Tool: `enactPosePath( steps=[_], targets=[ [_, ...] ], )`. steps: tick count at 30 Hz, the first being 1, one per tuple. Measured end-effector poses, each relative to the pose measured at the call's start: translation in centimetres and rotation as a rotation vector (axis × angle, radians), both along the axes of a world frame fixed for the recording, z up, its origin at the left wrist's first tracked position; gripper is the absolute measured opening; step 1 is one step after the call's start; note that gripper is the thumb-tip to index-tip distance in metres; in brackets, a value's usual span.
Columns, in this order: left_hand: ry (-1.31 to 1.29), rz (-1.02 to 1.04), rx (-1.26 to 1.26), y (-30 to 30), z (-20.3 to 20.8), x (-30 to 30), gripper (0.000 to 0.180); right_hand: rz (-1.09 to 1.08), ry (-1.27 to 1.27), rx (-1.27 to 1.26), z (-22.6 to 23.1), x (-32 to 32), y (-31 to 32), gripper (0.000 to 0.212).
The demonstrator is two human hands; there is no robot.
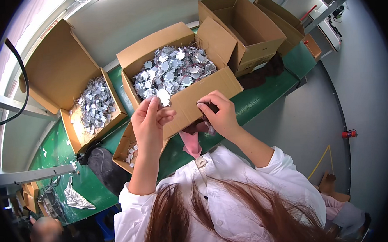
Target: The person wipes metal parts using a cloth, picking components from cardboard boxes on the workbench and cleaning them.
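Pinched between the thumb and forefinger of my left hand (146, 123) is a flat silver flower-shaped piece (163, 96). It is held up over the near flap of a cardboard box (161, 44), where a heap of similar silver pieces (169, 69) with thin dark wires or strings lies. My right hand (221, 114) is closed, thumb against curled fingers, around a small dark thing (209, 106) whose kind I cannot make out. The hand hovers in front of the same box's flap, apart from my left hand.
An open box (46, 71) of small square silver pieces stands left, a small box (130, 163) beside a dark bag (107, 169) nearer. Pink cloth (191, 144) lies at the green table's (245, 101) edge. Another box (250, 26) stands back right. A person (48, 236) is at lower left.
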State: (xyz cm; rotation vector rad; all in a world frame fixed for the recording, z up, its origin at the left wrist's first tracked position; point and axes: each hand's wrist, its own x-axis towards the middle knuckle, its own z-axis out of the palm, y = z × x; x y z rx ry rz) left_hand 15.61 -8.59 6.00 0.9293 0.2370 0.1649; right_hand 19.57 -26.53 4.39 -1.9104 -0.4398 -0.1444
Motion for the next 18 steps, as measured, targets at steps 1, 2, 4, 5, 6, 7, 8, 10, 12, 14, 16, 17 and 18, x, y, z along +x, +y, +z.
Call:
enactPosePath(
  steps=[1, 2, 4, 5, 6, 7, 8, 10, 12, 14, 16, 17, 18],
  targets=[
    [-0.017, 0.015, 0.076, -0.7, 1.1, 1.5, 0.021, -0.011, 0.056, -0.009, -0.5, 0.0, -0.3, 0.006],
    [-0.033, 0.024, 0.149, -1.7, 2.5, 3.4, 0.021, -0.035, 0.039, -0.024, -1.1, 0.2, -0.7, 0.006],
    [-0.144, 0.003, 0.236, -4.6, 6.2, 8.4, 0.024, -0.055, 0.078, -0.009, -2.2, 0.8, -1.1, 0.006],
    [-0.273, -0.085, 0.237, -5.6, 7.6, 11.3, 0.027, -0.043, 0.123, 0.008, -2.3, 0.5, -0.8, 0.006],
    [-0.273, -0.113, 0.303, -6.0, 8.4, 14.0, 0.029, -0.017, 0.136, 0.020, -2.1, 0.4, -0.1, 0.006],
    [-0.282, -0.153, 0.362, -6.4, 8.8, 16.3, 0.031, -0.017, 0.136, 0.020, -2.0, 0.1, 0.2, 0.006],
    [-0.291, -0.166, 0.359, -6.7, 8.6, 17.7, 0.031, -0.032, 0.123, 0.033, -1.9, 0.4, 0.0, 0.006],
    [-0.139, -0.159, 0.590, -6.4, 7.4, 19.4, 0.042, -0.055, 0.115, 0.026, -2.4, 1.0, -1.1, 0.006],
    [-0.127, -0.127, 0.488, -4.8, 4.8, 18.9, 0.043, -0.019, 0.337, 0.187, -2.9, 1.2, -2.3, 0.006],
    [-0.055, -0.128, 0.534, -1.2, 0.4, 18.2, 0.039, 0.041, 0.563, 0.350, -3.6, 0.9, -2.7, 0.007],
    [0.126, -0.202, 0.649, 1.4, -3.4, 16.7, 0.033, 0.061, 0.377, 0.316, -4.8, 1.4, -3.1, 0.007],
    [0.194, -0.236, 0.774, 3.5, -5.9, 16.1, 0.031, 0.078, 0.375, 0.316, -4.9, 1.5, -2.7, 0.007],
    [0.157, -0.200, 0.990, 5.5, -8.5, 15.1, 0.030, 0.120, 0.383, 0.361, -4.9, 1.4, -2.3, 0.006]
  ],
)
